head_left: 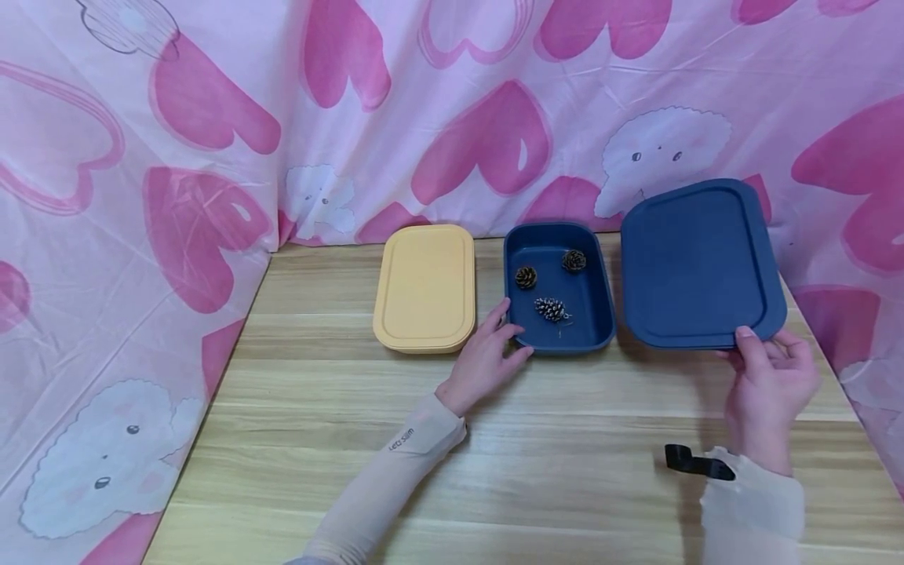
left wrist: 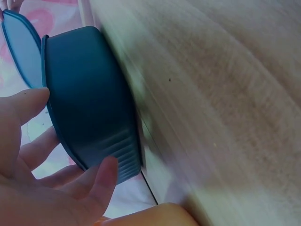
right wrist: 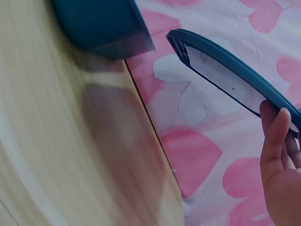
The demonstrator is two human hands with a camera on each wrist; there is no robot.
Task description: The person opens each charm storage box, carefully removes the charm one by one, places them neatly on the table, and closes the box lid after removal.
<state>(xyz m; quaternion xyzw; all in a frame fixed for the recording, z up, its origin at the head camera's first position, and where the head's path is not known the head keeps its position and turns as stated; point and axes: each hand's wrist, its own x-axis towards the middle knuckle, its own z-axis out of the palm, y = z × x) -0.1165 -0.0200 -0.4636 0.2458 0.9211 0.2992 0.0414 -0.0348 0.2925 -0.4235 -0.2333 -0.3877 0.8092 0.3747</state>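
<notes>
A dark blue box without its cover stands on the table. Inside it are two round brown pine cones and a longer, pale-tipped pine cone. My left hand touches the near left corner of this box, fingers spread along its rim and outer wall. In the left wrist view the thumb tip meets the rim of the blue box. To the right, my right hand pinches the near right corner of the blue lid, thumb on top. The lid is raised and tilted, clear of the table.
A yellow lidded box stands left of the blue one. The wooden table ends at a pink heart-patterned curtain behind and on both sides. A black strap hangs from the right sleeve.
</notes>
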